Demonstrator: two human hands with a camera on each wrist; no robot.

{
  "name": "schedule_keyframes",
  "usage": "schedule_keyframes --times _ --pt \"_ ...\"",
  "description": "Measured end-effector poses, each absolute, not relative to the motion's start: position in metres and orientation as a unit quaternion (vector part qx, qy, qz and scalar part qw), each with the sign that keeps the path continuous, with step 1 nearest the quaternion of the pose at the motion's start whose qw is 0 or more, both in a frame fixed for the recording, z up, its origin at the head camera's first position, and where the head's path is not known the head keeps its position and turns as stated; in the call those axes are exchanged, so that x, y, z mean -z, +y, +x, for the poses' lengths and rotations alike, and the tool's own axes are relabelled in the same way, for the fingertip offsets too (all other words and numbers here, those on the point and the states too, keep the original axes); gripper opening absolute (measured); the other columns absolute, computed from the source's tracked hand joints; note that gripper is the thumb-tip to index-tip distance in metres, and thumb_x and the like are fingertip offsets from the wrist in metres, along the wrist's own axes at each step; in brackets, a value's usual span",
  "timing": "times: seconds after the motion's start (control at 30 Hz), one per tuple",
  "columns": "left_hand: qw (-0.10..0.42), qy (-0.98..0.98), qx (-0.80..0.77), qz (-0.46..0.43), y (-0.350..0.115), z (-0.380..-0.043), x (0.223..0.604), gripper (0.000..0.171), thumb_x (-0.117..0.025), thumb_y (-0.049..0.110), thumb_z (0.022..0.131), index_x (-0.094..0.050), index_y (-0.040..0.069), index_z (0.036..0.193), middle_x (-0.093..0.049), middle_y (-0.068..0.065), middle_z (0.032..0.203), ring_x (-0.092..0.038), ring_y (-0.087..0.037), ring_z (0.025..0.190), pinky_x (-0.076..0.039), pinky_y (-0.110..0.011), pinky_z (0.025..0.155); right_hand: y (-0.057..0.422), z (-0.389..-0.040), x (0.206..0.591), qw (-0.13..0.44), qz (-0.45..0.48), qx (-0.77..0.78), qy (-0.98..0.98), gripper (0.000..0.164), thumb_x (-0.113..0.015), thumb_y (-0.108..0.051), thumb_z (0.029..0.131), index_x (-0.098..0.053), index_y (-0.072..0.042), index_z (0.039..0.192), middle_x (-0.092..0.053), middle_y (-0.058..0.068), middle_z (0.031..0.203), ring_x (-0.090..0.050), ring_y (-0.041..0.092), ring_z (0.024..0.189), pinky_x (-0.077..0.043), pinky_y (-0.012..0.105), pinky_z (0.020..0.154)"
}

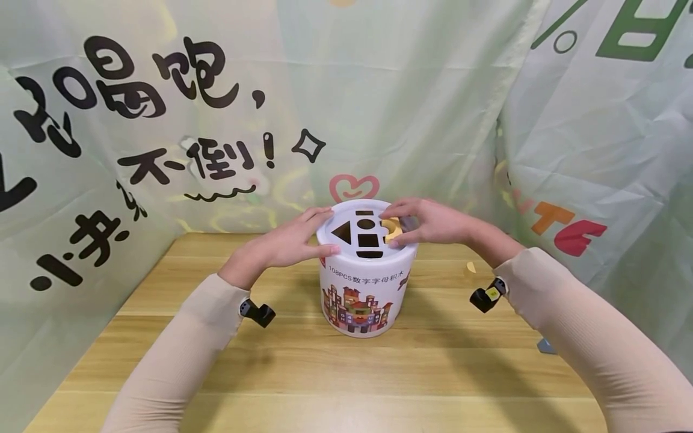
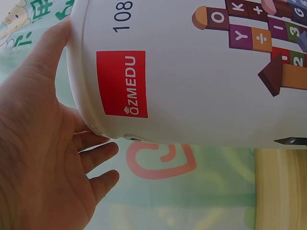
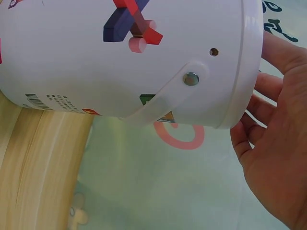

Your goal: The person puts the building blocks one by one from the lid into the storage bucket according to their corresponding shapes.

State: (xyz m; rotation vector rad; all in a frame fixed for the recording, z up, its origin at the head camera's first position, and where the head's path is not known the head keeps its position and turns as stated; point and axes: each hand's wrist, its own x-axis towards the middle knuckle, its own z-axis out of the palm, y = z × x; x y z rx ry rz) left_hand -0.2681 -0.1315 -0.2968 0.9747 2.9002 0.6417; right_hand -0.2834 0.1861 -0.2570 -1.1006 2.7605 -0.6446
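A white bucket (image 1: 363, 294) with printed building blocks stands upright on the wooden table. Its white lid (image 1: 349, 245) has several shaped holes, including a triangle, a circle and a square. My left hand (image 1: 287, 239) rests on the left of the lid's rim, thumb toward the front and fingers toward the back; in the left wrist view the outer fingers are off the bucket. At the lid's right side, my right hand (image 1: 428, 221) pinches a yellow block with a curved notch (image 1: 392, 228) between thumb and fingers. The right wrist view hides that block behind the bucket.
A small yellow piece (image 1: 471, 267) lies on the table right of the bucket, and a blue-grey block (image 1: 547, 346) is partly covered by the right forearm. The bucket's white handle (image 3: 163, 98) hangs at its side. Printed cloth (image 1: 411, 120) encloses the table's back and sides.
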Motion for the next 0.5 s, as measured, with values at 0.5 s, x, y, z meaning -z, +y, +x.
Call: schedule_keyframes --times 0.5 --pt "0.009 0.927 -0.208 0.312 -0.1322 -0.2674 0.2974 0.099 -0.049 0.076 0.085 -0.02 0.016 0.158 -0.017 -0.004 0.161 -0.023 -0.026 0.144 -0.027 -0.051 0.112 0.1933 -0.2776 0.2494 0.029 -0.353 0.229 0.906 0.059 -0.079 -0.04 0.082 -0.063 -0.015 0.132 -0.051 0.006 0.141 -0.046 0.03 0.127 -0.038 0.055 0.103"
